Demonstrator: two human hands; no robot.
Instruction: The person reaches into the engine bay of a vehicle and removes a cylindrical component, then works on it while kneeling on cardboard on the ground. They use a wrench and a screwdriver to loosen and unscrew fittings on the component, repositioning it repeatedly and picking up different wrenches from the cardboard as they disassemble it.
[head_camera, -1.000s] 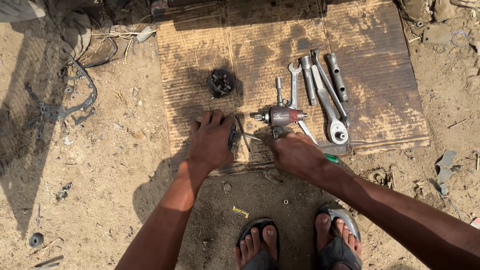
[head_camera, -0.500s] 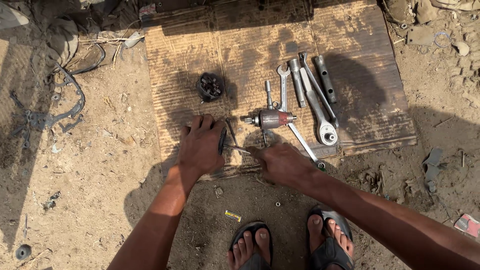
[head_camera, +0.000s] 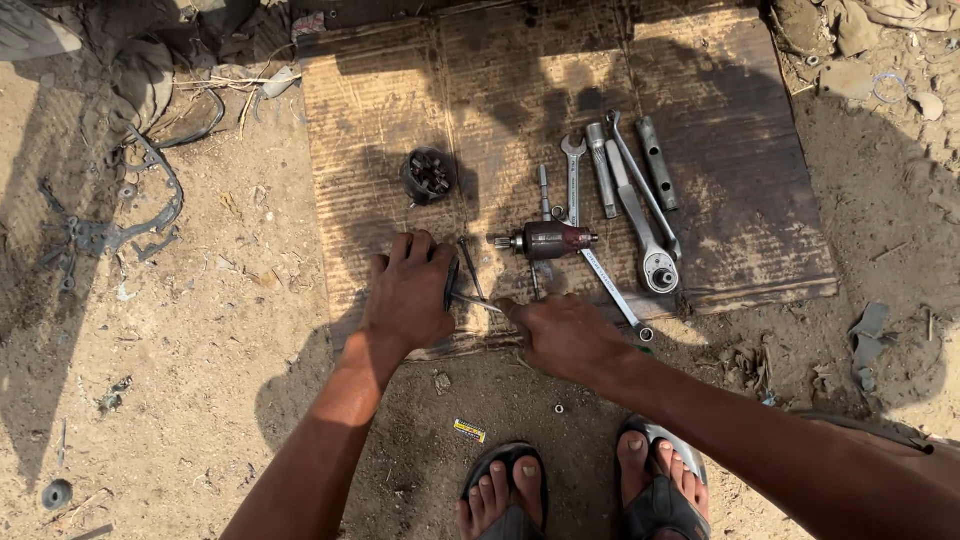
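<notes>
Nearest, two sandalled feet (head_camera: 580, 490) stand on sandy ground. Just beyond, the left hand (head_camera: 408, 295) lies palm-down, fingers closed over a small dark part (head_camera: 452, 282) at the near edge of a cardboard sheet (head_camera: 380, 120). The right hand (head_camera: 566, 335) pinches a thin metal rod (head_camera: 480, 300) beside it. Further on lie a dark cylindrical piece (head_camera: 550, 240), wrenches (head_camera: 630, 200) and a round black part (head_camera: 428, 174), all untouched. The work looks mid-way.
</notes>
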